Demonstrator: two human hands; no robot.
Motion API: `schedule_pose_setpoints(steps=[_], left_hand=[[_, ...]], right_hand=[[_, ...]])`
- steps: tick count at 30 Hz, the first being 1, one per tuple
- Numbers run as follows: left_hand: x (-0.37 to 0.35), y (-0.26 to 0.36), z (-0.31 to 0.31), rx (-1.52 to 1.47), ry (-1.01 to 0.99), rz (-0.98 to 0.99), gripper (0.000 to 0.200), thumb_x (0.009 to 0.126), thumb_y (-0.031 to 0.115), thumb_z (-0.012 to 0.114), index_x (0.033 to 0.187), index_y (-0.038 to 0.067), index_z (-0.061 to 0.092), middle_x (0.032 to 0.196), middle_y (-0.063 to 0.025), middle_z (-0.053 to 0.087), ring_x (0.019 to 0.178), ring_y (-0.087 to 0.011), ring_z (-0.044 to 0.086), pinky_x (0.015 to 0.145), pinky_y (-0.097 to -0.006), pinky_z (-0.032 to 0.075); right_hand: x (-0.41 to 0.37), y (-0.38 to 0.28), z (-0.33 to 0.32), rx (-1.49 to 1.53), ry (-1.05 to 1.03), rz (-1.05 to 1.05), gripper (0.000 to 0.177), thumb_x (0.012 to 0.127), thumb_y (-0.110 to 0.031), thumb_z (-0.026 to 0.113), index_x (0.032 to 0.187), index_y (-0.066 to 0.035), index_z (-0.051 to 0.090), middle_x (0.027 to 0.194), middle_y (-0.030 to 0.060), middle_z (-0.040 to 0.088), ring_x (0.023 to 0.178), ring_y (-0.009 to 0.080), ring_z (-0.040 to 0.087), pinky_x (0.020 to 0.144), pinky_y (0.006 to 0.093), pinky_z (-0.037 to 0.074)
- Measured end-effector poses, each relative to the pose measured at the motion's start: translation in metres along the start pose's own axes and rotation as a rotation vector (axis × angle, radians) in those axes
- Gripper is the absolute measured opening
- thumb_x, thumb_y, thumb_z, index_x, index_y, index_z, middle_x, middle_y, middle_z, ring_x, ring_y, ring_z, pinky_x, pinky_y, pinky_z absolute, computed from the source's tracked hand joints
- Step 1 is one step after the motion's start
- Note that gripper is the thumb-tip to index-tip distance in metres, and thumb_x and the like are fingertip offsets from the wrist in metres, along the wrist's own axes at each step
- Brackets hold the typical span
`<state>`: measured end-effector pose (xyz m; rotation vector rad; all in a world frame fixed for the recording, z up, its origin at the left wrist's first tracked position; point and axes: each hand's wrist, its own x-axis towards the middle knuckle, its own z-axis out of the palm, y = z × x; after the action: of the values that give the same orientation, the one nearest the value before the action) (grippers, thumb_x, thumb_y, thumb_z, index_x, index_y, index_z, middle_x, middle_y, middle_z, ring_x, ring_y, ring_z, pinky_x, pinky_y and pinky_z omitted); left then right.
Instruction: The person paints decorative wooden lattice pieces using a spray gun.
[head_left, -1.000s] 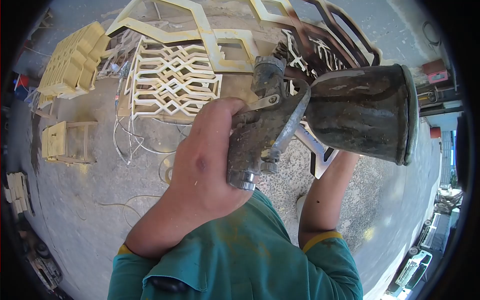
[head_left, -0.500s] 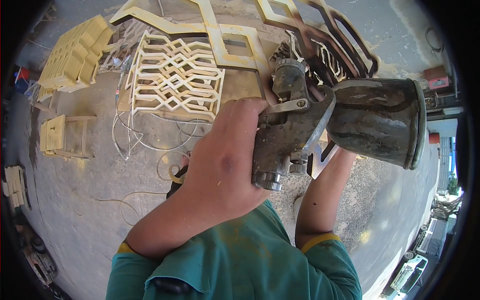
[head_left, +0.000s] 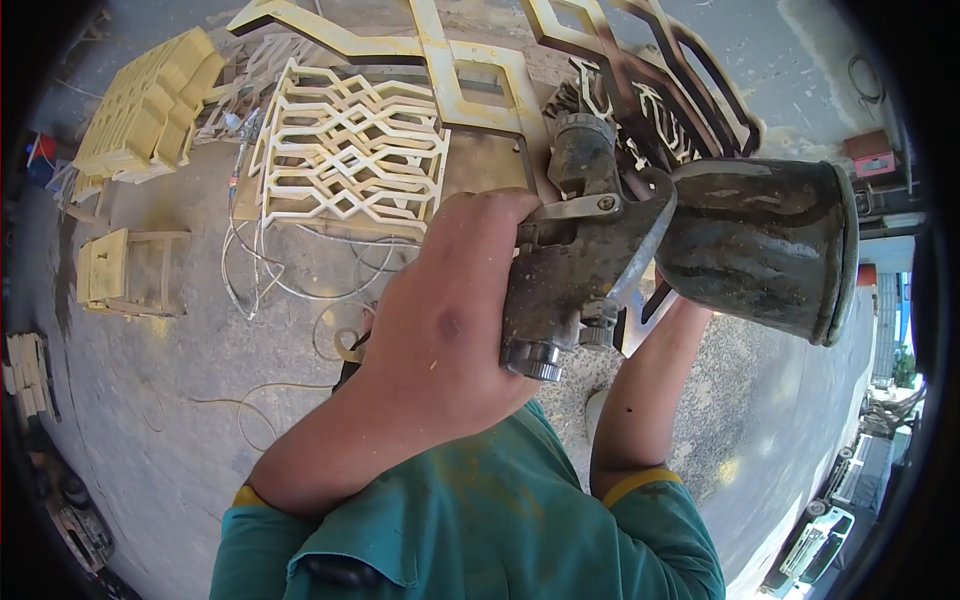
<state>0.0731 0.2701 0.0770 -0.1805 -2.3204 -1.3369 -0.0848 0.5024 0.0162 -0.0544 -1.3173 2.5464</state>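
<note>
My left hand is wrapped around the body of a metal spray gun, stained dark with paint. The gun lies tilted, with its large dark cup out to the right. My right forearm rises behind the gun; the cup and gun body hide my right hand, so what it touches cannot be told. Just beyond the gun is a large cream lattice panel, close to the camera. Its right-hand part is dark brown along the edges.
Cream lattice panels lie on a board on the concrete floor. Stacked yellowish pieces stand at the left, near a small wooden stand. A hose loops across the floor. A vehicle shows at lower right.
The spray gun's cup has tipped slightly down and right. The large near panel has shifted a little to the right in view. My left grip looks the same.
</note>
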Motion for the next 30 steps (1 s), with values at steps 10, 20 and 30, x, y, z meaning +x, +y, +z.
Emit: schedule_pose_setpoints(steps=[10, 20, 30], left_hand=[[0.007, -0.011, -0.008, -0.001, 0.028, -0.086, 0.048, 0.076, 0.001, 0.064, 0.122, -0.001, 0.049, 0.102, -0.0194, 0.059, 0.091, -0.0309, 0.062, 0.079, -0.0366, 0.049], [0.007, -0.007, -0.006, -0.035, -0.045, -0.063, 0.055, 0.072, 0.003, 0.068, 0.123, -0.001, 0.048, 0.105, -0.02, 0.056, 0.094, -0.037, 0.059, 0.08, -0.0397, 0.048], [0.012, -0.02, -0.017, 0.063, 0.045, -0.022, 0.054, 0.073, 0.0, 0.067, 0.123, -0.003, 0.048, 0.107, -0.0198, 0.057, 0.095, -0.0345, 0.06, 0.083, -0.0374, 0.048]], right_hand=[[-0.013, 0.001, -0.003, -0.017, 0.016, 0.029, 0.038, 0.098, -0.022, 0.057, 0.125, 0.004, 0.053, 0.12, 0.0166, 0.061, 0.107, 0.0268, 0.063, 0.084, 0.0378, 0.057], [-0.005, 0.01, -0.004, -0.008, 0.028, -0.002, 0.036, 0.101, -0.026, 0.051, 0.126, 0.001, 0.053, 0.12, 0.0153, 0.061, 0.105, 0.0276, 0.063, 0.086, 0.0425, 0.057], [-0.015, 0.001, 0.007, -0.107, 0.218, 0.046, 0.03, 0.101, -0.023, 0.049, 0.116, 0.002, 0.055, 0.105, 0.0121, 0.063, 0.088, 0.0234, 0.064, 0.072, 0.0372, 0.055]])
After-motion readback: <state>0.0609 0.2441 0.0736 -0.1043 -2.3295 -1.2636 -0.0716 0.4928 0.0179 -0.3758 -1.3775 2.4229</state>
